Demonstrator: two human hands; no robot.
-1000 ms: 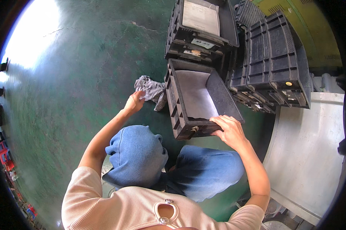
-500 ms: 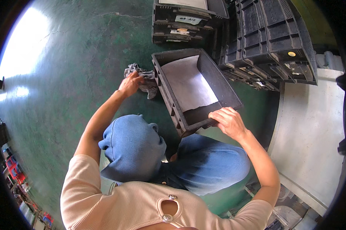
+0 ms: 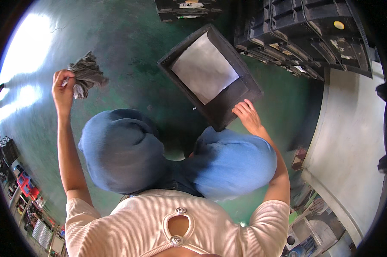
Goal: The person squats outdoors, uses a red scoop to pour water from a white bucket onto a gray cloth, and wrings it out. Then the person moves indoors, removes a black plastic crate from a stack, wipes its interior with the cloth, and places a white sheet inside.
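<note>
Off to the left, my left hand [image 3: 63,85] is closed on a crumpled grey rag [image 3: 89,73], which spreads out to the right of the fingers above the green floor. A black plastic crate [image 3: 193,92] lies in front of my knees, tilted and turned at an angle. Inside it a pale sheet [image 3: 206,68] covers most of the bottom. My right hand [image 3: 248,115] holds the crate's near right rim, its fingers curled over the edge; the thumb is hidden.
Stacked black crates [image 3: 287,34] stand at the far right, and another black crate stack [image 3: 189,9] is at the far edge. A pale metal panel [image 3: 347,128] rises along the right. A small white bit [image 3: 194,109] lies on the floor by the crate. Shelves with goods [image 3: 28,188] are at the left rim.
My left hand has swung left, carrying the rag away from the crate's side. The crate has turned and tilted, with my right hand still at its near rim. My knees have spread apart.
</note>
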